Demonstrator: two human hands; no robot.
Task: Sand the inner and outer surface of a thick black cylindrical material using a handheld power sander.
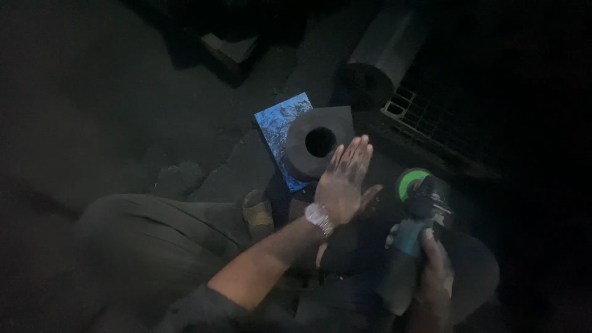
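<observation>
My left hand, with a watch on its wrist, is held flat with fingers straight and together. Its fingertips reach the right edge of a dark metal block with a round hole. The block rests on a blue patterned sheet on the dark floor. My right hand grips the teal body of an angle grinder. The grinder's green disc points toward the block and sits a little to the right of my left hand.
A large grey metal cylinder lies at the back. A metal grate is on the floor at right. A pale block sits at the top. My bent knee and sandalled foot are at left.
</observation>
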